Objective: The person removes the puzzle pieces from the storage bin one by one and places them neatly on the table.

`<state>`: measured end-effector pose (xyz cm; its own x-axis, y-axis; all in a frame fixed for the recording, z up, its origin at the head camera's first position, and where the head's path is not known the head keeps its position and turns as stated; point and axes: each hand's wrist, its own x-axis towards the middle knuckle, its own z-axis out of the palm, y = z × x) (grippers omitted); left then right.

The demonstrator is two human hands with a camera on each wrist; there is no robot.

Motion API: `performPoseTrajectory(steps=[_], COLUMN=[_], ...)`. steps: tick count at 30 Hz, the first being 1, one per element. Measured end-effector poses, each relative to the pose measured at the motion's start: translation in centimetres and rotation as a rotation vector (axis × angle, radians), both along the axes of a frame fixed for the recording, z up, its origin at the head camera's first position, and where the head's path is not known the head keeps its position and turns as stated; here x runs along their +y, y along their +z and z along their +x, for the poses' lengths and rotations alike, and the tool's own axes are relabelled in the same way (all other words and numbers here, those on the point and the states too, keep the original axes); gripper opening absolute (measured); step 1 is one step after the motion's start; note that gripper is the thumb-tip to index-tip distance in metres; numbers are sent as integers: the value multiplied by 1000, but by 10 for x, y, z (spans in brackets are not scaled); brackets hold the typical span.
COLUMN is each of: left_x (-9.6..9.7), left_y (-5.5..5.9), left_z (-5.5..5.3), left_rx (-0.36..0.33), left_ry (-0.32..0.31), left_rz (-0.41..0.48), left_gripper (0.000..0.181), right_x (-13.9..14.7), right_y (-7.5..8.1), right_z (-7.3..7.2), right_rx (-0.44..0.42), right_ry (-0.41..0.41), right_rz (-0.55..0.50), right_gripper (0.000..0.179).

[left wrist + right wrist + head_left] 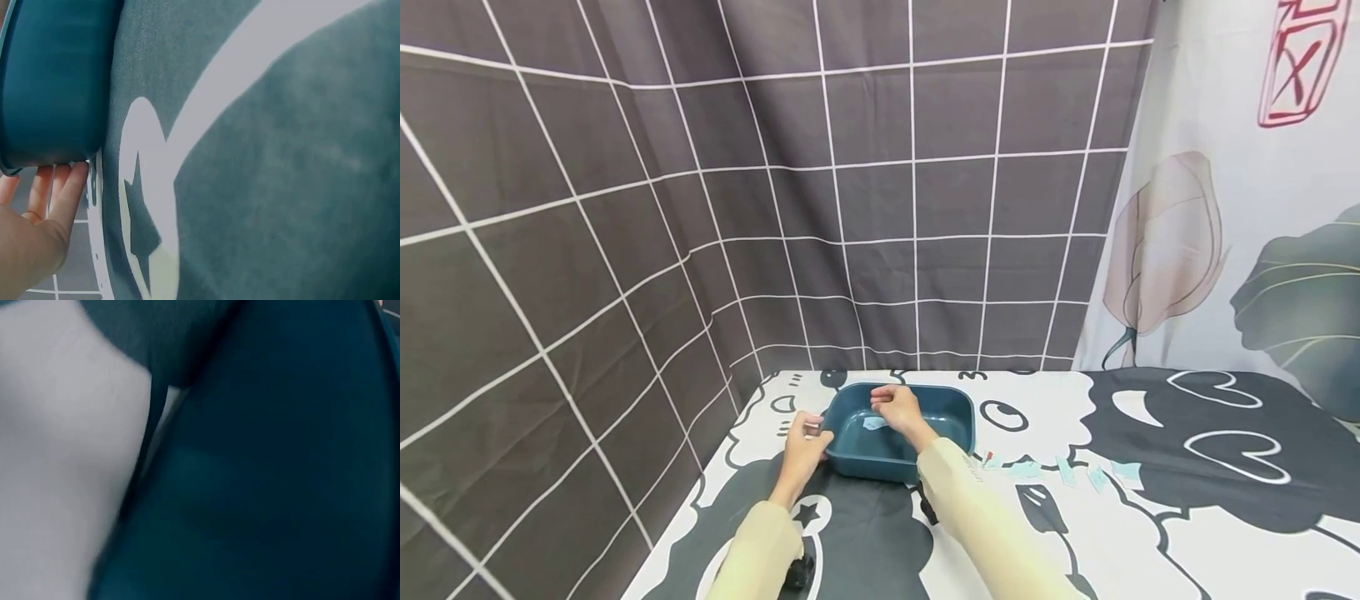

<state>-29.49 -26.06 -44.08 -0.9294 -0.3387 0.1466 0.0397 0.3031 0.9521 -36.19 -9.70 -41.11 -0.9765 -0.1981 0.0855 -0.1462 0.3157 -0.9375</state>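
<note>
A dark blue-green plastic basin [887, 468] stands on the patterned cloth. At its left end is my left hand [806, 446], fingertips touching the outer wall below the rim; the left wrist view shows those fingers [62, 194] mostly straight against the basin [56, 81]. My right hand [901, 413] hovers over the basin's inside with loosely bent fingers, and nothing shows between them. Below its fingertips a small light blue piece [874, 423] lies on the basin floor. In the right wrist view the basin's wall [269, 462] fills much of the picture, and the right hand is out of sight.
Right of the basin, several light blue pieces [1065, 470] lie in a loose row on the cloth. One piece [992, 462] has a red tip. A dark grid-patterned curtain [955, 200] hangs behind and to the left; a white printed curtain [1187, 167] hangs at the right.
</note>
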Motion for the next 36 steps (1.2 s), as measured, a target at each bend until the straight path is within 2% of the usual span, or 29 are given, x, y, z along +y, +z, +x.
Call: performPoseTrajectory(steps=[5, 10, 16, 19, 24, 28, 31, 36], left_x=[0, 0, -2, -3, -4, -3, -1, 8], left_y=[1, 0, 0, 0, -1, 0, 5, 24], left_z=[1, -1, -1, -2, -2, 0, 4, 18], left_rx=[-3, -4, 4, 3, -1, 3, 13, 25], left_ry=[-4, -18, -27, -32, -32, -35, -50, -66], left_rz=[6, 8, 21, 15, 7, 4, 14, 28], left_gripper=[33, 33, 34, 34, 33, 32, 30, 29], right_x=[-9, -6, -2, -3, -3, -4, -4, -2], right_y=[-9, -13, -25, -30, -26, -27, -30, -31], right_z=[-2, 0, -18, -24, -17, -12, -13, -15], right_rx=[-30, 23, 69, 49, -16, 29, 51, 5], right_ry=[4, 10, 77, 107, 135, 126, 121, 133], right_rz=[-7, 91, 202, 249, 256, 311, 354, 346], right_gripper=[26, 29, 37, 43, 49, 43, 39, 31])
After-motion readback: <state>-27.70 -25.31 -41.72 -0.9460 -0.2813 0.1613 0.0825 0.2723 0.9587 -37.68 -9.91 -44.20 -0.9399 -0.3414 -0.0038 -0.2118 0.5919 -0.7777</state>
